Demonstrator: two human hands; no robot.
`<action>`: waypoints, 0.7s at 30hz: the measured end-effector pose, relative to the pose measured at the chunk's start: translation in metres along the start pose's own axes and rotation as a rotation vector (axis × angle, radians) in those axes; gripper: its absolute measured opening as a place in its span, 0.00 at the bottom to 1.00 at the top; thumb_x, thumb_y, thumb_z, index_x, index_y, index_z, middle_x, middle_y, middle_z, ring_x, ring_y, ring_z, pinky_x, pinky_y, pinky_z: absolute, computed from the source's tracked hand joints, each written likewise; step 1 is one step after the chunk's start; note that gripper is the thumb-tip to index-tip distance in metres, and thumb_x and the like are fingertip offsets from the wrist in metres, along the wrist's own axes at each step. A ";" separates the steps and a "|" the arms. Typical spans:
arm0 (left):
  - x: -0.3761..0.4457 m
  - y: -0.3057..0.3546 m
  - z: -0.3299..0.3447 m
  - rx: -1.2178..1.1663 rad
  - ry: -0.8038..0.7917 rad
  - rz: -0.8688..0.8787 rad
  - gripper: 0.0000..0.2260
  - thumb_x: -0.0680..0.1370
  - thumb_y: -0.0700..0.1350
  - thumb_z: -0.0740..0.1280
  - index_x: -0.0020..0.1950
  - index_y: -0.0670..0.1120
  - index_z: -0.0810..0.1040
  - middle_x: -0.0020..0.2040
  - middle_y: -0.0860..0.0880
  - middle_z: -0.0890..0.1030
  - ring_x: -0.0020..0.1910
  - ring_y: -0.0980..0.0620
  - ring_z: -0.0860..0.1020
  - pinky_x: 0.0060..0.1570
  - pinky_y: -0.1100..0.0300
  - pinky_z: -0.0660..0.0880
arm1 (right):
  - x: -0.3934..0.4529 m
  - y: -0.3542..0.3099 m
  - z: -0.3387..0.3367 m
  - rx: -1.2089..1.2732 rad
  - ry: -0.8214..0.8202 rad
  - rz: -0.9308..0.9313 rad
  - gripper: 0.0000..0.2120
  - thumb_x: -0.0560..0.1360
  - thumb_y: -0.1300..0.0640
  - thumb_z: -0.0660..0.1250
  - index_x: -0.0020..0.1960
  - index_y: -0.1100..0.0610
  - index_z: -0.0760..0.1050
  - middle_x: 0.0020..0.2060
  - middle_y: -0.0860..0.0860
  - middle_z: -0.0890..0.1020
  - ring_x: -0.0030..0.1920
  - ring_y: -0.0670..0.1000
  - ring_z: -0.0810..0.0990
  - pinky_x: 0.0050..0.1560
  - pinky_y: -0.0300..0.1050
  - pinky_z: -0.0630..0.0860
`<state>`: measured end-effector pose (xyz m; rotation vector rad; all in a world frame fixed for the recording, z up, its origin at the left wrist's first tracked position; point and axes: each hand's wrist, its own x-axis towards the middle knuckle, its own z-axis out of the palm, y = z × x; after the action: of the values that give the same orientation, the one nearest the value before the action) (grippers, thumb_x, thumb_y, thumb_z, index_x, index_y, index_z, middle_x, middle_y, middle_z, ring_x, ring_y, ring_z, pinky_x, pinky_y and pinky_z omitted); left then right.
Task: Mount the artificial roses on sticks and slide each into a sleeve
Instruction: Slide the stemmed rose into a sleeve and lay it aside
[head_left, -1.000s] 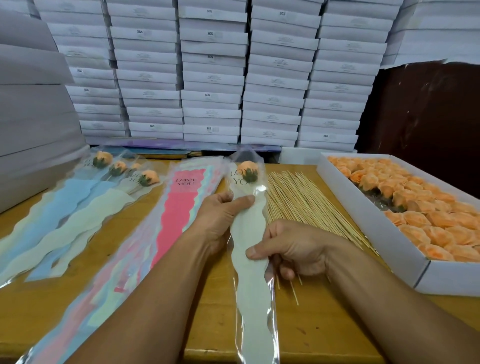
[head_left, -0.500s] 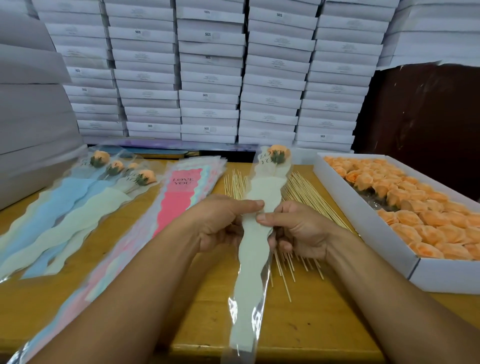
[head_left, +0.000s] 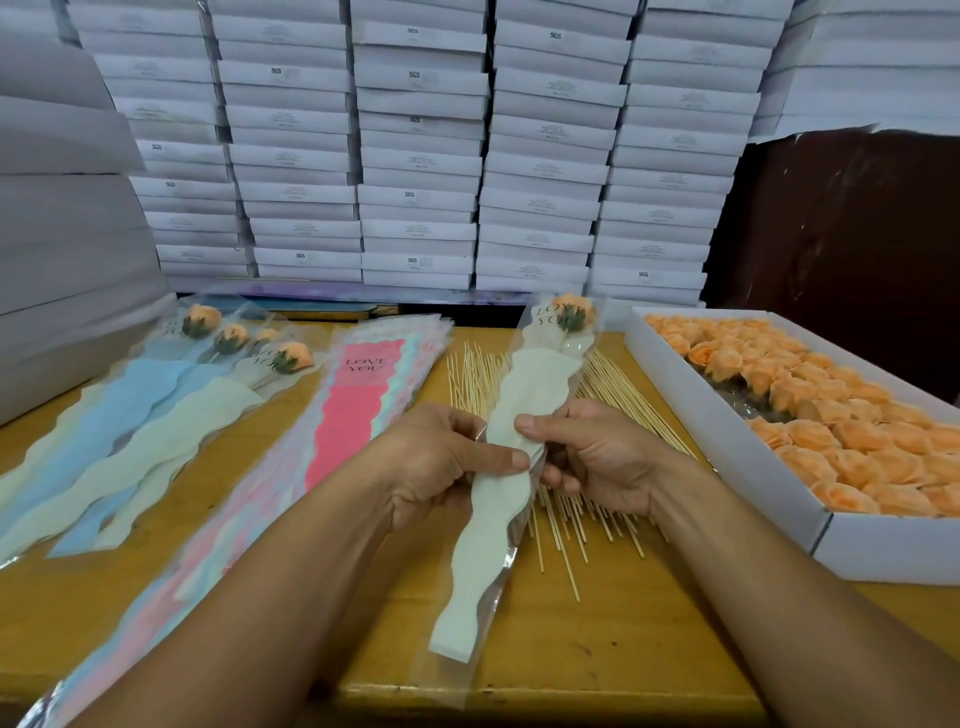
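Observation:
A clear sleeve with a pale cream wavy insert (head_left: 498, 499) is held lifted over the table, tilted with its top to the right. An orange rose (head_left: 571, 312) on a stick sits inside its top. My left hand (head_left: 441, 462) pinches the sleeve's middle from the left, thumb on top. My right hand (head_left: 597, 457) grips it from the right, thumb across the insert. Loose wooden sticks (head_left: 613, 400) lie spread beneath the sleeve. A white box of orange roses (head_left: 810, 410) stands at the right.
A stack of empty sleeves (head_left: 358, 410) with a pink "LOVE YOU" one on top lies left of centre. Several finished sleeved roses (head_left: 171, 410) lie at the far left. White cartons (head_left: 415, 156) are piled along the back wall. The wooden table's front edge (head_left: 571, 696) is near.
The sleeved rose has been lifted off the table and swung to the right, over the sticks. My right hand moved up from the sleeve's lower part to meet my left hand at its middle.

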<state>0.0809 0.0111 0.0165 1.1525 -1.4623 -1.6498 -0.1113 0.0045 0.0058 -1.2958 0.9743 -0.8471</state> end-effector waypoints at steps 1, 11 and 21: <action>-0.001 0.001 -0.001 0.011 0.012 0.006 0.30 0.62 0.38 0.78 0.62 0.33 0.76 0.47 0.39 0.86 0.41 0.45 0.86 0.35 0.55 0.82 | 0.001 0.001 0.000 0.007 0.008 0.000 0.19 0.71 0.50 0.72 0.53 0.64 0.80 0.32 0.54 0.81 0.26 0.45 0.74 0.22 0.35 0.69; 0.003 0.012 -0.063 0.049 0.186 0.070 0.11 0.65 0.33 0.76 0.43 0.38 0.79 0.36 0.40 0.84 0.27 0.48 0.81 0.22 0.63 0.74 | 0.005 0.001 -0.005 0.021 0.068 0.000 0.19 0.81 0.46 0.65 0.49 0.61 0.85 0.33 0.56 0.82 0.27 0.48 0.76 0.23 0.37 0.70; -0.010 0.023 -0.171 0.122 0.419 0.047 0.13 0.66 0.34 0.74 0.49 0.38 0.78 0.37 0.43 0.83 0.29 0.52 0.81 0.24 0.62 0.76 | 0.005 0.004 -0.007 -0.041 0.057 0.034 0.19 0.82 0.49 0.63 0.57 0.65 0.80 0.35 0.57 0.82 0.28 0.48 0.76 0.24 0.38 0.69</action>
<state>0.2386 -0.0552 0.0420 1.4183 -1.3173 -1.2057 -0.1154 -0.0025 0.0016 -1.2931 1.0606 -0.8455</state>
